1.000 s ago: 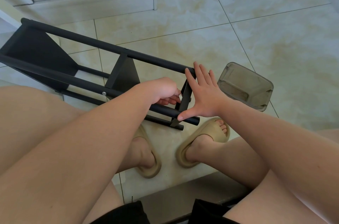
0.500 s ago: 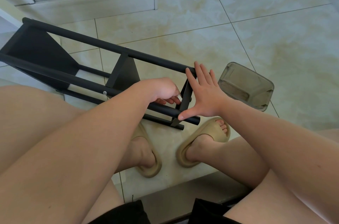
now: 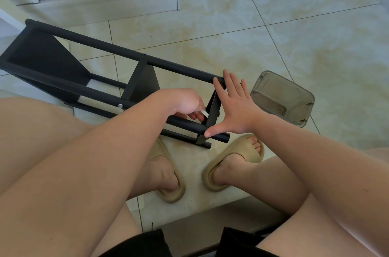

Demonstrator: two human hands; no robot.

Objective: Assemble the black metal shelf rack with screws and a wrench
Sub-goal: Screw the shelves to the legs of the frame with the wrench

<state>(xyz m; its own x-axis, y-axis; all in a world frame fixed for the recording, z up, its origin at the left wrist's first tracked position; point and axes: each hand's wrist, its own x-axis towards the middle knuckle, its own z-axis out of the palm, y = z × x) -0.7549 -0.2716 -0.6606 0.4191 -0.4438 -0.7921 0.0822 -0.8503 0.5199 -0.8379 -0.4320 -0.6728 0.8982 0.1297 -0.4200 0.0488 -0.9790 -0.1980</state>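
The black rack [image 3: 105,45] lies on its side on the floor tiles [image 3: 294,25], just in front of my feet. My left hand [image 3: 186,102] pinches a small silver wrench [image 3: 204,113] against the end shelf [image 3: 213,109], where it meets the near tube. I judge it is on a screw that I cannot see. My right hand [image 3: 235,109] is spread flat with straight fingers, holding nothing. It braces that shelf between the 2 tubes so it cannot twist. A smoky plastic tub [image 3: 282,96] sits just beside, likely for hardware.

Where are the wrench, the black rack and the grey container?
wrench [image 3: 204,113]: head view, its exposed silvery tip.
black rack [image 3: 117,48]: head view, its far long bar.
grey container [image 3: 281,96]: head view, its middle.
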